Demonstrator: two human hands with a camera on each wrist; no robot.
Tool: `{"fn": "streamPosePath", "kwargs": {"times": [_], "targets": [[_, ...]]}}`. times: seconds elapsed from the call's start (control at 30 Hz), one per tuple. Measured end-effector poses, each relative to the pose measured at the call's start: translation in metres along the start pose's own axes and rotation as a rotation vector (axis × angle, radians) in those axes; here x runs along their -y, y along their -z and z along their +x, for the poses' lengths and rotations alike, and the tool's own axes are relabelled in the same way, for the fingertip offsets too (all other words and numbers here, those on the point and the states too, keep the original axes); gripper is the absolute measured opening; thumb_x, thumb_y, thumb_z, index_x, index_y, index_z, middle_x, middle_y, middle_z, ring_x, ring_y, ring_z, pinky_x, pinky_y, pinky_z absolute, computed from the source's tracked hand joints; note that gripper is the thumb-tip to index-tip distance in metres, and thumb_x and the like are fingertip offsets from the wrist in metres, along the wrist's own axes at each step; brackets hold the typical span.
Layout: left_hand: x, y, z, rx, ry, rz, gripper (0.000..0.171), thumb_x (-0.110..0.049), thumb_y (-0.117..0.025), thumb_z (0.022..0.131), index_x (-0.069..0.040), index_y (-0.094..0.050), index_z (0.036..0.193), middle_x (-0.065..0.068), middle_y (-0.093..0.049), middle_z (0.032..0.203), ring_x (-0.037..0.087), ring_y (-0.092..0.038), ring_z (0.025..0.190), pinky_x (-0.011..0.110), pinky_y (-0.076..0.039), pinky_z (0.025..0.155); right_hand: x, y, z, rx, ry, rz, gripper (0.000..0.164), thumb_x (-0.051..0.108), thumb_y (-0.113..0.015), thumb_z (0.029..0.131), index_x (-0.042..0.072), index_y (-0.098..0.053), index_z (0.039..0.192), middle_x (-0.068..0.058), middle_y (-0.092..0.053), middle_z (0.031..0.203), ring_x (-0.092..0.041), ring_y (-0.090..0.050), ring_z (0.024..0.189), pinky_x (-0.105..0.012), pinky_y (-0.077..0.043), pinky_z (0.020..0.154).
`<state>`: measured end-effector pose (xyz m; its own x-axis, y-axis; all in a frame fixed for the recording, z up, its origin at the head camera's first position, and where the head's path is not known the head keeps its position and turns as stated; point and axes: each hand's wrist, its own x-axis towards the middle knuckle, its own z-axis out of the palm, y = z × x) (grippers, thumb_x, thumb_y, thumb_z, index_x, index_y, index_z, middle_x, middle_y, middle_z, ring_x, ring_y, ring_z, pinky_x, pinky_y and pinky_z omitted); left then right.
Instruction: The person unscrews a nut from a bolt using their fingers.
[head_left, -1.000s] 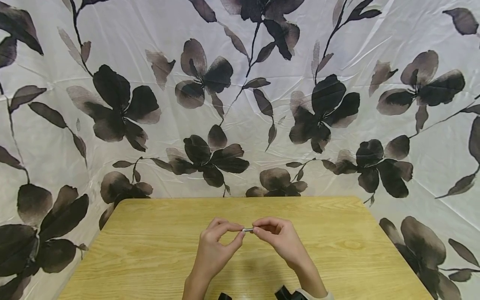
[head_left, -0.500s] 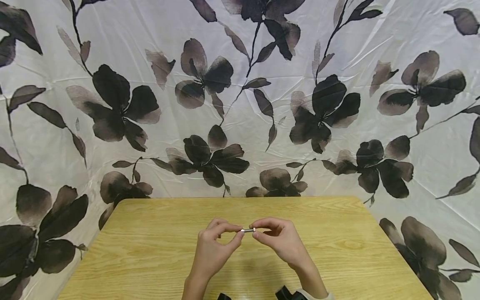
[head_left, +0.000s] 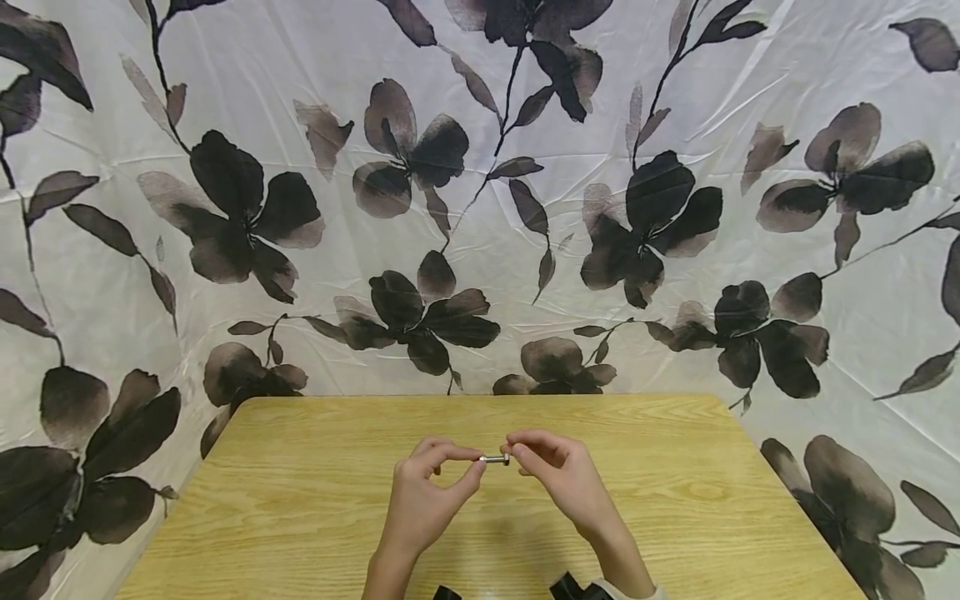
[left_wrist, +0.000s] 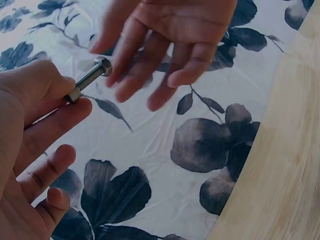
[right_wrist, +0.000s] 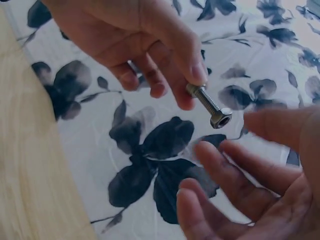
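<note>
Between the thumb and forefinger of my left hand [head_left: 429, 492] a small silver bolt [head_left: 495, 459] is pinched by one end, lying roughly level above the table. Its threaded shank points towards my right hand [head_left: 567, 473]. In the right wrist view the free end of the bolt [right_wrist: 209, 104] carries a six-sided piece with a dark centre. Another thicker metal piece sits at the left fingertips, partly hidden by them. My right hand is beside the free end with loosely bent fingers, apart from the bolt [left_wrist: 90, 79] in the left wrist view, and holds nothing.
Below both hands is a light wooden table [head_left: 315, 467] with rounded far corners. A pale cloth [head_left: 480, 208] printed with dark flowers hangs behind it and down both sides. Dark devices [head_left: 567, 586] are at the wrists, along the near edge of the head view.
One second ago my right fingertips pinched the bolt's free end. They have since spread and let go, baring that end. My left hand has kept its pinch, shifting slightly left.
</note>
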<state>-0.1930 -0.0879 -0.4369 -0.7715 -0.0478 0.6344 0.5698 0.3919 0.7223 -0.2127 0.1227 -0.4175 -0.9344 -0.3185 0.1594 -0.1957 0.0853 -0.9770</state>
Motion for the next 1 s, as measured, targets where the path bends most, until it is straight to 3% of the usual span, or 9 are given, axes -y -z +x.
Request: {"fn": "streamPosePath", "kwargs": {"times": [0.2, 0.4, 0.53, 0.77, 1.0], "targets": [[-0.0018, 0.0001, 0.0, -0.002, -0.064, 0.006, 0.021, -0.009, -0.088, 0.08, -0.025, -0.082, 0.092, -0.012, -0.073, 0.086, 0.007, -0.062, 0.084, 0.026, -0.042, 0.067, -0.001, -0.0021, 0.0019, 0.006, -0.097, -0.026, 0.037, 0.034, -0.061, 0.105, 0.001, -0.076, 0.105, -0.011, -0.078, 0.091, -0.016, -0.071, 0.093, -0.03, -0.057, 0.078], [-0.0007, 0.0, 0.0007, 0.003, -0.143, -0.011, 0.025, -0.003, -0.087, 0.078, -0.021, -0.082, 0.094, -0.005, -0.076, 0.087, 0.011, -0.063, 0.086, 0.026, -0.049, 0.068, -0.0002, -0.0035, 0.0021, 0.013, -0.12, -0.003, 0.041, 0.038, -0.061, 0.104, 0.001, -0.075, 0.095, -0.005, -0.077, 0.079, -0.019, -0.072, 0.088, -0.029, -0.056, 0.074], [0.0011, -0.0003, 0.0012, 0.011, -0.175, -0.011, 0.027, -0.001, -0.087, 0.078, -0.021, -0.081, 0.095, -0.007, -0.078, 0.09, 0.011, -0.063, 0.087, 0.028, -0.054, 0.071, 0.0006, -0.0031, 0.0017, 0.013, -0.118, -0.01, 0.039, 0.036, -0.063, 0.104, 0.0, -0.077, 0.097, -0.004, -0.076, 0.078, -0.018, -0.072, 0.089, -0.03, -0.056, 0.077], [0.0012, 0.0009, 0.0007, 0.039, -0.158, -0.009, 0.025, -0.002, -0.087, 0.079, -0.021, -0.081, 0.095, -0.011, -0.078, 0.093, 0.008, -0.062, 0.089, 0.027, -0.056, 0.074, -0.0015, 0.0005, 0.001, 0.043, -0.077, -0.007, 0.032, 0.028, -0.067, 0.101, -0.002, -0.077, 0.106, -0.001, -0.078, 0.084, -0.015, -0.072, 0.089, -0.033, -0.057, 0.082], [0.0015, -0.0002, 0.0001, 0.028, -0.153, -0.003, 0.026, -0.002, -0.086, 0.079, -0.022, -0.081, 0.094, -0.008, -0.076, 0.088, 0.009, -0.062, 0.087, 0.026, -0.053, 0.072, -0.0023, 0.0024, -0.0013, 0.06, -0.043, 0.031, 0.029, 0.023, -0.07, 0.1, -0.002, -0.074, 0.115, -0.01, -0.079, 0.101, -0.015, -0.072, 0.097, -0.031, -0.057, 0.084]]}}
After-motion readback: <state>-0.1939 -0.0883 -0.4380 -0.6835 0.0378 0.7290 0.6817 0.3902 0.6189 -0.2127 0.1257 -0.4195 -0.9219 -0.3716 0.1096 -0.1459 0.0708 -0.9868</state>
